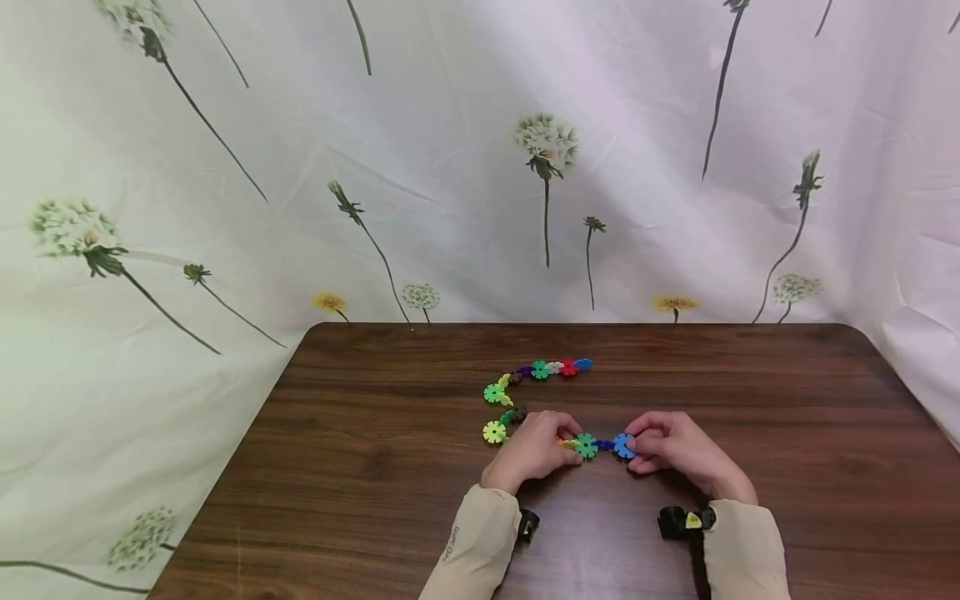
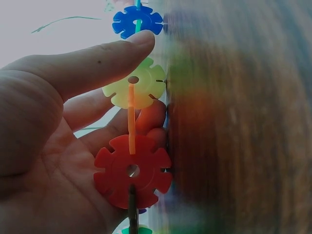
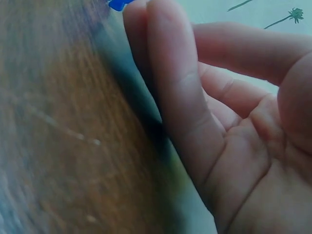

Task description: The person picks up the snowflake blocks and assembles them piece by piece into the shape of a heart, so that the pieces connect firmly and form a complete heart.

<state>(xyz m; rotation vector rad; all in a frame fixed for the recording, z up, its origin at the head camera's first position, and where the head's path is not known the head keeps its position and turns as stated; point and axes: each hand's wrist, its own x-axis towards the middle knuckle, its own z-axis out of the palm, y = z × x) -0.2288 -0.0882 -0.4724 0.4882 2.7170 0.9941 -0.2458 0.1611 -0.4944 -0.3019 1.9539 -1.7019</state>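
A chain of notched, flower-shaped plastic discs [image 1: 493, 432] in several colours curves across the table. My left hand [image 1: 536, 450] grips the chain at its near stretch. In the left wrist view, the thumb crosses in front near a yellow disc [image 2: 114, 93], fingers behind; a red disc [image 2: 105, 183] lies by the palm and a blue disc [image 2: 123, 23] past the thumb tip. My right hand [image 1: 681, 450] pinches the light blue disc [image 1: 622, 447] at the chain's right end. A green disc [image 1: 587, 447] sits between the hands. The right wrist view shows only a sliver of blue beyond the fingertips.
The brown wood-grain table [image 1: 337, 483] has its back edge against a white cloth [image 1: 450, 150] printed with dandelions. The chain's far end, a blue disc [image 1: 584, 364], lies near the back. Black bands [image 1: 682, 522] circle both wrists below beige sleeves.
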